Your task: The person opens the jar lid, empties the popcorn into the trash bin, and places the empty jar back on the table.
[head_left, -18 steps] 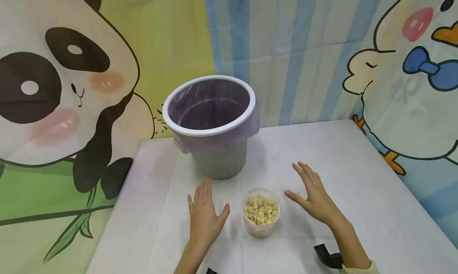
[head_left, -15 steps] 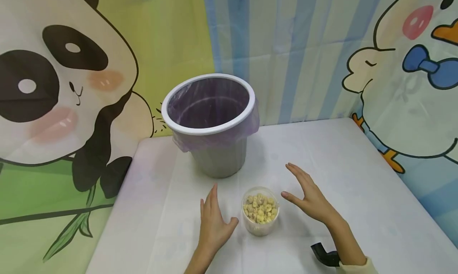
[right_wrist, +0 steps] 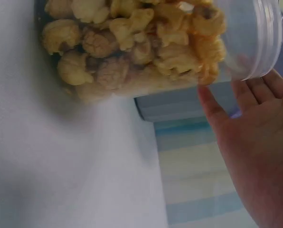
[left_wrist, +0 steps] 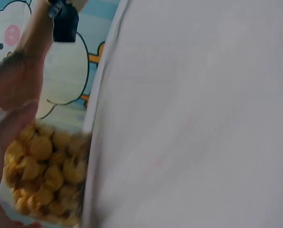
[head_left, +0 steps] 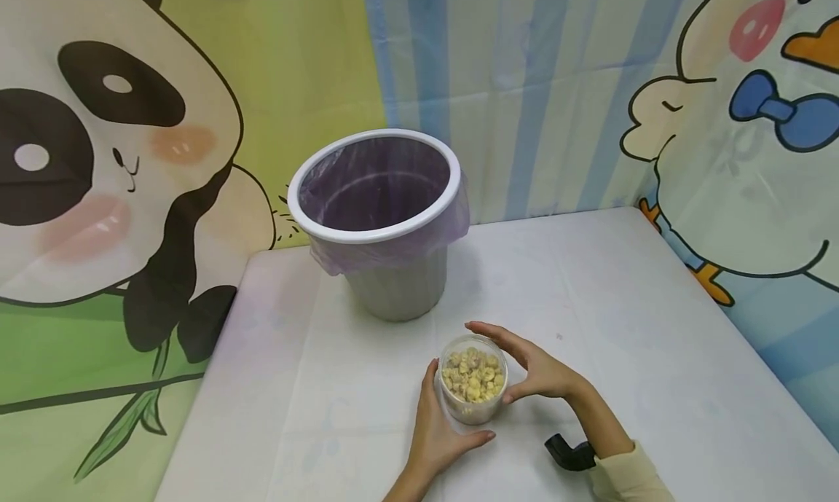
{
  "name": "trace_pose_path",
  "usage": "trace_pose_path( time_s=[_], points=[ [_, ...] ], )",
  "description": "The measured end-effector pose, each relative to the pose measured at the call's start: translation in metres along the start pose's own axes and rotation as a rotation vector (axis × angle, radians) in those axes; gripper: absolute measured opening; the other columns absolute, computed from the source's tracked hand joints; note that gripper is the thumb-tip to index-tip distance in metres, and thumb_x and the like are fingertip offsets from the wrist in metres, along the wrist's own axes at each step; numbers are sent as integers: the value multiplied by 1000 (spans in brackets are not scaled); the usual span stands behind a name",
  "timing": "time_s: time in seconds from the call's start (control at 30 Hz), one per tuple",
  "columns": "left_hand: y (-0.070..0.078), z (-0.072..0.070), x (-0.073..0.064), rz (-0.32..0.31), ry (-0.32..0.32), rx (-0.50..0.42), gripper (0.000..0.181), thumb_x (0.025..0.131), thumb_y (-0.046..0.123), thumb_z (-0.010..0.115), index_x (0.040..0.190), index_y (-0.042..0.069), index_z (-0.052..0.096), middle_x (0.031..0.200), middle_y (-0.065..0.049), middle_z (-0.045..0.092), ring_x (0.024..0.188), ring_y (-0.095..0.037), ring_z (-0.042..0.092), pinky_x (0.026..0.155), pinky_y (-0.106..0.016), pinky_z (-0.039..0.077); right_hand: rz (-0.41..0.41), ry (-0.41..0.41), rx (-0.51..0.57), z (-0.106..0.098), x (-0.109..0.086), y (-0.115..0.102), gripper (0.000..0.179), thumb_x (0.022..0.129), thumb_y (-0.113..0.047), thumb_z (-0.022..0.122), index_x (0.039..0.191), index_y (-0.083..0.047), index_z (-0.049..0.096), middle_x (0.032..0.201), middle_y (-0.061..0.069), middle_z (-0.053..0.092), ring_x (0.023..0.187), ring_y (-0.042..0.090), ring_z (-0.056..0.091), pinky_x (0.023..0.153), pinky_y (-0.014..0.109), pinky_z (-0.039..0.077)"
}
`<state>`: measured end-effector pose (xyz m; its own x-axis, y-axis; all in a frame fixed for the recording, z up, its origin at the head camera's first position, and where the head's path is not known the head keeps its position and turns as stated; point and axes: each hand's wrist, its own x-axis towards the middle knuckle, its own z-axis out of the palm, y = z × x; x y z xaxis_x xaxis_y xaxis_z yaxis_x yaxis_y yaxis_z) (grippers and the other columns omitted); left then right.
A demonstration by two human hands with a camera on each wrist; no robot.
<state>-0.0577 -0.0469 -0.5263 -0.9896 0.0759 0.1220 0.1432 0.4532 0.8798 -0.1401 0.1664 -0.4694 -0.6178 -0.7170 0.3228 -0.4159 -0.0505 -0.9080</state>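
A clear plastic jar of popcorn (head_left: 473, 378) stands upright on the white-covered table. My left hand (head_left: 435, 433) is at its left side, fingertips right at the wall and the thumb spread out in front of it. From the right my right hand (head_left: 534, 367) reaches around the jar, with the forefinger behind the rim and the thumb tip at the near right wall. In the right wrist view the fingers of the right hand (right_wrist: 260, 133) are nearly straight beside the jar's rim. The left wrist view shows the popcorn (left_wrist: 49, 173) up close beside the left hand.
A grey waste bin (head_left: 400, 287) with a white rim and a purple bag liner stands at the back of the table (head_left: 590, 291). Cartoon-printed curtains (head_left: 485, 87) hang behind and beside it. A black curved piece (head_left: 569, 455) sits at the right wrist.
Both hands have moved inward to the jar, the left to the right and the right to the left. The jar and bin keep their places; the head view has shifted slightly.
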Motion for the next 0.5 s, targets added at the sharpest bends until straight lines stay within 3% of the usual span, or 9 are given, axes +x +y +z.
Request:
trace_pose_path(
  time_s=[0.07,0.2,0.5],
  points=[
    [-5,8,0,-13,24,-54,128,51,45,87,147,13,9,147,-8,24,132,-28,28,101,-53,29,-4,-29,69,-1,0,7,97,73,-35,76,146,-4,20,150,15,19,138,29,13,99,69,8],
    [-12,20,4,26,87,-110,125,51,40,89,146,13,12,145,-8,28,130,-29,32,101,-54,30,11,-69,154,-3,0,16,90,76,-21,76,145,-3,22,150,14,21,138,29,11,100,67,5],
    [-15,31,14,123,140,-116,120,51,36,89,144,21,15,137,-2,39,122,-22,42,99,-46,36,12,-78,174,-5,0,21,87,74,-5,74,145,-5,24,150,11,23,139,28,9,102,65,4]
  ],
)
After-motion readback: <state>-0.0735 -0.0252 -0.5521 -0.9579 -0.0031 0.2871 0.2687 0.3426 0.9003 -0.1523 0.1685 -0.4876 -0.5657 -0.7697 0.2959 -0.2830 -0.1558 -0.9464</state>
